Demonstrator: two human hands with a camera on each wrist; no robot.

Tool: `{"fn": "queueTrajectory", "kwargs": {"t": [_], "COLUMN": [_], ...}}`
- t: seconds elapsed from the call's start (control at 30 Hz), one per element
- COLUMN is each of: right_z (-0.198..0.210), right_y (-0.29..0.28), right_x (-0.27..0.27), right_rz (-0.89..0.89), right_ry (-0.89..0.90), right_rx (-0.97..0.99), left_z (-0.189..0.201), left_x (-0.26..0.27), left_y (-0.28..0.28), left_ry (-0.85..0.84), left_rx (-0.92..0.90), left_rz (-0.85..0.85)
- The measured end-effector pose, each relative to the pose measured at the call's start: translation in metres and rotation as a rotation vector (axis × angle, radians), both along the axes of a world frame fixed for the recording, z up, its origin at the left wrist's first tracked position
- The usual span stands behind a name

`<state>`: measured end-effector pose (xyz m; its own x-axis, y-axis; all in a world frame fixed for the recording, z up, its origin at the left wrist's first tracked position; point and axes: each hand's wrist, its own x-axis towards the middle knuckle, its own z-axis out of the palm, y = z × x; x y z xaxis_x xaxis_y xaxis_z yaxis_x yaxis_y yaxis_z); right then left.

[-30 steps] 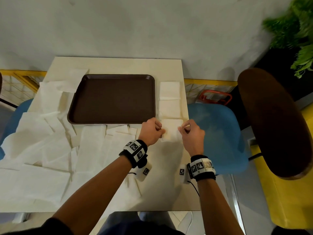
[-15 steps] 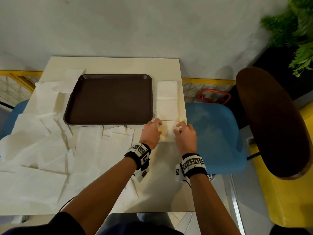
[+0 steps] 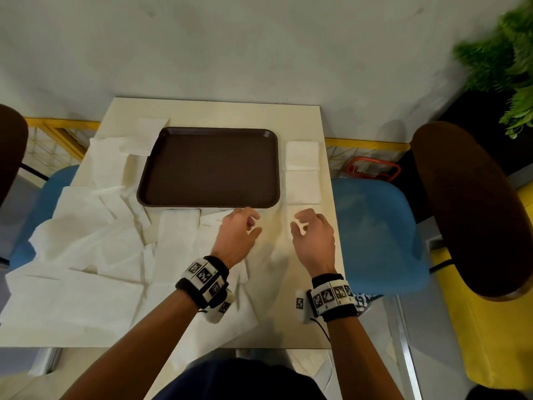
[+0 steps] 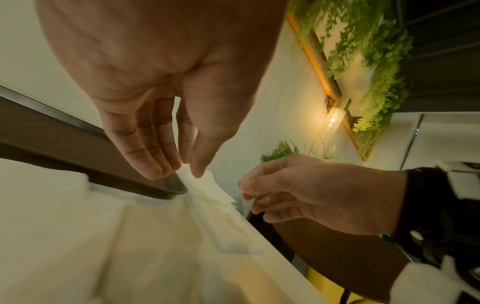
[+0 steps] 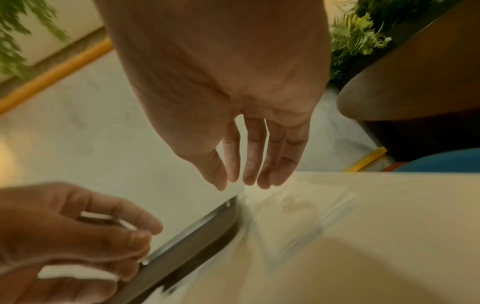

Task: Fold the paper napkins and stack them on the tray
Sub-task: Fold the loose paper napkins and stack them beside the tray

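Note:
The brown tray (image 3: 207,168) lies bare in the middle of the table. Right of it, three folded napkins lie in a column: the far one (image 3: 302,155), the middle one (image 3: 302,187), and the near one (image 3: 289,215), partly hidden under my right hand. My right hand (image 3: 300,223) hovers over that near napkin (image 5: 298,207) with relaxed fingers (image 5: 249,179), holding nothing. My left hand (image 3: 251,223) hangs just off the tray's near right corner (image 4: 171,187), its fingers (image 4: 150,162) loose and empty.
Several unfolded white napkins (image 3: 95,241) cover the left and near part of the cream table (image 3: 219,114). Blue chairs (image 3: 375,235) stand at both sides, and a brown chair back (image 3: 467,209) and a plant (image 3: 501,53) are to the right.
Both hands were pressing the near folded napkin. They have let go of it, lifted and drawn back toward me, with a gap between them.

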<state>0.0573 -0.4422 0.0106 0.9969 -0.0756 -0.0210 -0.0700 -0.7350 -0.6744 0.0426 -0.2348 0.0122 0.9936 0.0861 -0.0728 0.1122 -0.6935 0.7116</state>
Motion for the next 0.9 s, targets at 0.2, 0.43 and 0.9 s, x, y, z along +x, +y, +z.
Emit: {"fn": "queueTrajectory", "kwargs": {"t": [0.2,0.43,0.9], "right_z": [-0.005,-0.018,-0.021], "right_y": [0.062,0.124,0.142], "right_x": [-0.047,-0.088,-0.103], "right_rz": [0.098,0.112,0.012], "right_ry": [0.084,0.281,0.229], "right_rx": [0.066,-0.024,0.045], "left_z": [-0.013,-0.036,-0.011], "left_x": [-0.051,-0.082,-0.071], "left_y": [0.082,0.103,0.111], "left_ry": [0.087,0.246,0.245], "left_rx": [0.064,0.090,-0.235], "left_rz": [0.140,0.133,0.107]}}
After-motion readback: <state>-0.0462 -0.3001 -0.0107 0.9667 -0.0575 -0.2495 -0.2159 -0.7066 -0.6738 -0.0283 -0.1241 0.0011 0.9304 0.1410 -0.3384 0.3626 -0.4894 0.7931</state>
